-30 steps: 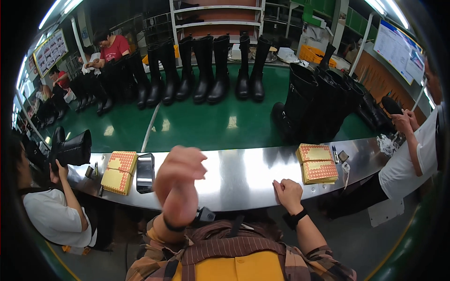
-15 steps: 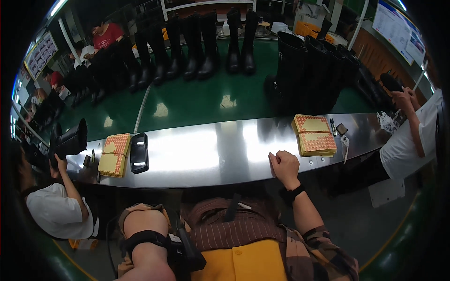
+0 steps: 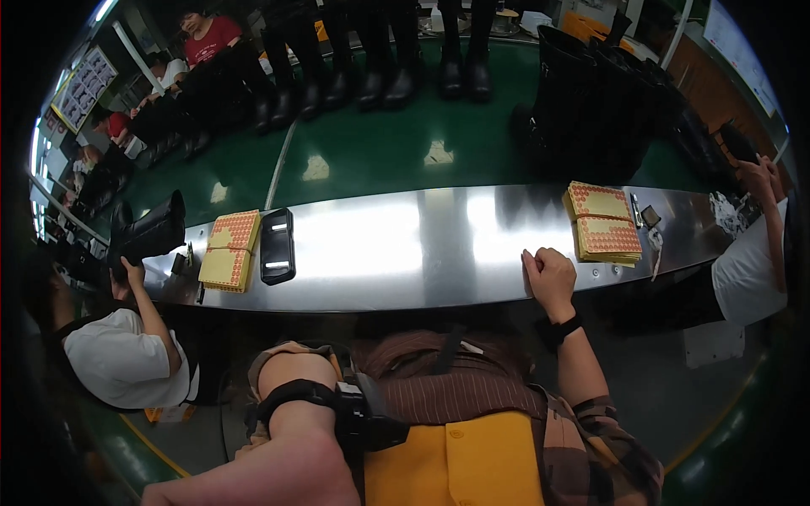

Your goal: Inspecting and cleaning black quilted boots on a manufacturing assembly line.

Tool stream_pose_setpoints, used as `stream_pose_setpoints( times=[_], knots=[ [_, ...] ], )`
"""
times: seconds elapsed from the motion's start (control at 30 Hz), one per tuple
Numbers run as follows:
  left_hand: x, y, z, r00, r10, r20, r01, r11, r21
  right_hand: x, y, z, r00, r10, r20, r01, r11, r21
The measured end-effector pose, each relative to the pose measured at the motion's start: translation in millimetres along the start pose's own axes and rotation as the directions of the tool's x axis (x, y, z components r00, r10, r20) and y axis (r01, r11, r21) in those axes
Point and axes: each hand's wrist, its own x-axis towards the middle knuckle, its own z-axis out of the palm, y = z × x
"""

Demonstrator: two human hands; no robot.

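Observation:
My right hand [image 3: 551,278] rests at the front edge of the metal tabletop [image 3: 371,244], its fingers curled into a loose fist with nothing showing in them. A black band circles that wrist. Nearest to it lies a bundle of yellow cards with red round stickers [image 3: 606,234], apart from the fingers. My left arm, with a black strap and a boxy black device [image 3: 371,415] on it, bends across the lower left. The left hand itself is out of the picture. Left of centre, a black phone-like case [image 3: 277,245] lies beside a second bundle of stickered yellow cards [image 3: 228,253].
Behind the metal strip runs a green surface [image 3: 371,160] with rows of tall black boots [image 3: 401,59]. Co-workers sit at both sides; the left one holds a black boot [image 3: 156,228], the right one a dark object [image 3: 738,143]. Small tools [image 3: 635,211] lie by the right bundle.
The whole view has tilted, so the table and its things sit higher and farther right. My left forearm has swung out toward the lower left. My right hand stays at the table edge.

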Motion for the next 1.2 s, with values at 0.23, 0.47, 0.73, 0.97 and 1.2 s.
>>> stream_pose_setpoints(
  times=[0.23,0.47,0.73,0.97,1.2],
  knots=[
    [-18.0,-3.2,-3.1,0.995,-0.076,0.069,0.077,0.997,-0.017,1.3,-0.5,2.2,0.998,-0.028,-0.053,0.029,0.999,0.016],
    [-19.2,0.6,-10.2,0.981,-0.178,0.079,0.177,0.984,0.012,1.3,-1.7,0.3,1.000,0.028,-0.010,-0.028,1.000,0.006],
    [-53.0,-11.7,-23.8,0.974,-0.130,0.184,0.121,0.991,0.059,0.4,-1.5,0.2,0.999,0.007,-0.046,-0.008,1.000,-0.002],
    [-112.7,-36.4,-40.4,0.810,-0.555,0.189,0.470,0.808,0.356,40.4,-27.6,-19.6,0.786,0.153,0.600,-0.474,0.771,0.425],
    [-176.9,-85.2,-75.2,0.580,-0.794,0.183,0.657,0.588,0.471,212.7,-59.9,47.3,0.682,-0.077,0.727,-0.578,0.552,0.601]
  ],
)
